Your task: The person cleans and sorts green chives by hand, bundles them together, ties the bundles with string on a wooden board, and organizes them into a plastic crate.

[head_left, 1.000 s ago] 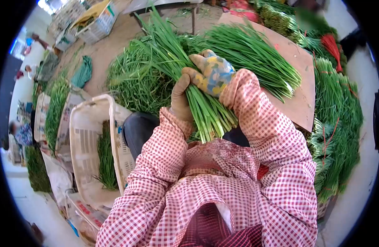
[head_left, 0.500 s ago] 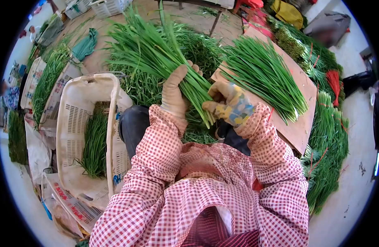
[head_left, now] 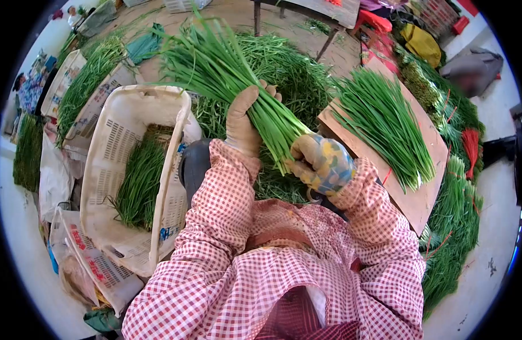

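A loose bunch of garlic chives (head_left: 227,76) slants across the middle, leafy ends up and left, stem ends toward me. My left hand (head_left: 244,120), in a beige glove, is wrapped round the bunch at its middle. At the stem ends, my right hand (head_left: 323,161), in a glove with yellow and blue patches, has its fingers closed on stems at the edge of the bunch. Right of it, a spread bundle of garlic chives (head_left: 385,124) lies on a tan board (head_left: 411,207). Beneath the held bunch is a heap of loose leaves (head_left: 289,62).
On my left stands a white plastic basket (head_left: 159,238) with chives (head_left: 142,181) inside. Tied chive bundles (head_left: 453,238) line the right, with red ties (head_left: 470,152) on them. A low table (head_left: 329,11) and a person in grey (head_left: 473,68) are further back.
My right hand has moved slightly down and right along the stem ends, its fingers more closed. The left hand still grips the bunch. The view has shifted, so surroundings sit differently.
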Demonstrator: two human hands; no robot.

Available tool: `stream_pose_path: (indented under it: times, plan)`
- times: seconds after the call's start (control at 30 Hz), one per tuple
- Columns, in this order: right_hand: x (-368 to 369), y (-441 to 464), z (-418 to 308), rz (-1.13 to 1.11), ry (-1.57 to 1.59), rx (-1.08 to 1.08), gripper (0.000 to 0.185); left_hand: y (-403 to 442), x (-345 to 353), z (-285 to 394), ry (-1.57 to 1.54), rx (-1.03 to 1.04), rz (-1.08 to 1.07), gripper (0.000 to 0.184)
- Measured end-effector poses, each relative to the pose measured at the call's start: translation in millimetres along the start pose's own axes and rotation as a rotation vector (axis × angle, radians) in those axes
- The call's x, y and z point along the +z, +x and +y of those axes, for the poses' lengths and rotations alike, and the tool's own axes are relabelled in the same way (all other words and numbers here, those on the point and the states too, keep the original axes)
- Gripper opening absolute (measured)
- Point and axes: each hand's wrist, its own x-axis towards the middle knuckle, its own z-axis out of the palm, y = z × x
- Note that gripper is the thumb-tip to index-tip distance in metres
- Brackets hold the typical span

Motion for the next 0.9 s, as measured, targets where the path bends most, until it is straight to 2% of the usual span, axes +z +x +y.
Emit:
stream_pose_path:
  times: [0.07, 0.13, 0.2, 0.27, 0.33, 0.37, 0.43, 0.47, 0.5, 0.53, 0.63, 0.7, 0.73, 0.77, 0.83, 0.87, 0.9]
  plan:
    - [-1.3, -3.4, -11.5, 0.045, -0.04, -0.066, 0.016, -0.7, 4.7, 13.5, 0.011, 0.019, 0.023, 0.028]
    - [-2.2, -22.6, -10.9, -0.181, -0.1, 0.036, 0.018, 4.0, 11.0, 35.6, 0.148, 0.169, 0.009, 0.03]
    - [4.4, -47.7, -6.8, -0.211, -0.194, 0.061, 0.015, 11.5, 9.3, 57.3, 0.016, 0.259, 0.087, 0.028]
    - [30.4, -99.0, 69.3, -0.588, -0.226, 0.331, 0.02, 10.5, 9.1, 79.1, 0.047, 0.309, 0.05, 0.028]
    - [-9.5, -71.9, 25.9, -0.85, -0.461, 0.544, 0.034, 5.1, 10.6, 88.2, 0.103, 0.313, 0.095, 0.028]
    - [-15.3, -56.8, 14.8, -0.876, -0.468, 0.532, 0.047, 4.0, 11.3, 88.8, 0.149, 0.312, 0.131, 0.027]
    - [-11.9, -40.0, -6.7, -0.269, -0.298, 0.248, 0.039, 0.5, 11.8, 82.4, 0.204, 0.265, 0.148, 0.025]
    - [-2.5, -24.2, -11.8, -0.054, -0.145, 0.086, 0.036, -0.6, 12.8, 77.5, 0.257, 0.222, 0.159, 0.023]
    - [-6.3, -3.6, -24.1, 0.015, -0.244, -0.141, 0.039, -1.4, 14.3, 71.4, 0.256, 0.209, 0.153, 0.023]
    - [-9.7, 19.6, -52.3, -0.163, -0.113, 0.24, 0.037, -2.6, 15.7, 64.1, 0.233, 0.179, 0.153, 0.024]
    - [-0.6, 47.6, -52.2, -0.362, 0.027, 0.579, 0.031, -3.9, 15.4, 45.7, 0.206, 0.112, 0.129, 0.024]
    - [27.6, 36.4, -9.6, -0.26, 0.027, 0.43, 0.019, -6.2, 13.8, 39.1, 0.201, 0.104, 0.165, 0.025]
    - [30.5, 28.1, -3.8, -0.262, 0.026, 0.429, 0.019, -6.5, 13.3, 38.1, 0.192, 0.107, 0.203, 0.026]
    - [35.2, 14.7, -4.2, -0.219, -0.172, 0.165, 0.017, -6.7, 11.9, 39.4, 0.166, 0.106, 0.188, 0.026]
    - [33.3, -12.9, -7.1, -0.177, -0.362, -0.106, 0.016, -4.1, 4.8, 48.4, 0.155, 0.142, 0.164, 0.026]
    - [25.3, -26.8, -7.5, -0.437, -0.345, -0.009, 0.016, -1.8, 2.6, 52.2, 0.145, 0.176, 0.13, 0.026]
    - [18.1, -35.7, -8.7, -0.699, -0.328, 0.089, 0.017, -3.5, 8.4, 55.5, 0.13, 0.193, 0.207, 0.026]
